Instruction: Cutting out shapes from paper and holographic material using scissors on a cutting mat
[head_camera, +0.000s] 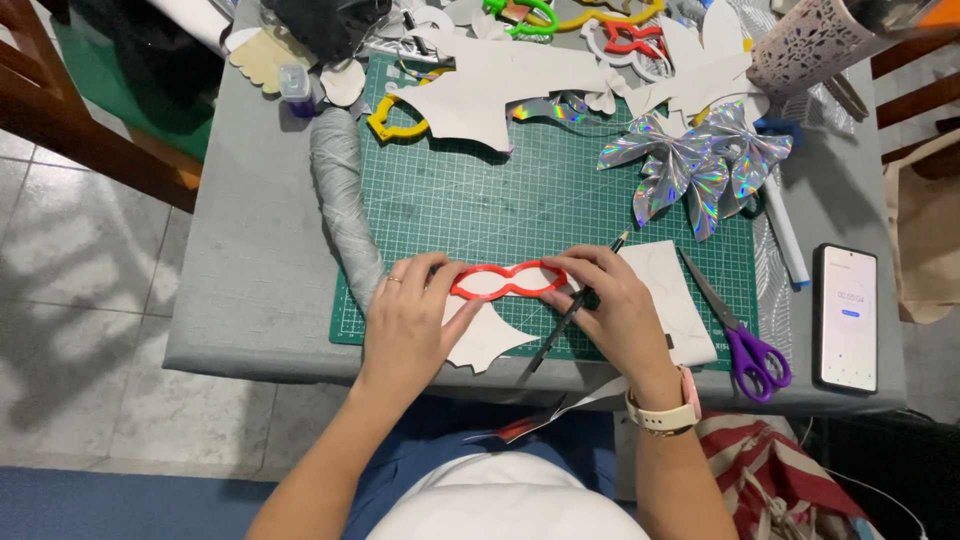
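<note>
A red plastic stencil, shaped like two joined loops, lies on a white sheet over the green cutting mat. My left hand presses the stencil's left end flat. My right hand holds its right end and also grips a black pen, tip pointing away from me. A cut white paper shape sticks out below the stencil.
Purple-handled scissors lie right of the sheet. A phone rests at the table's right edge. Holographic paper bows, white cutouts, a yellow stencil, and a grey fabric roll crowd the far side.
</note>
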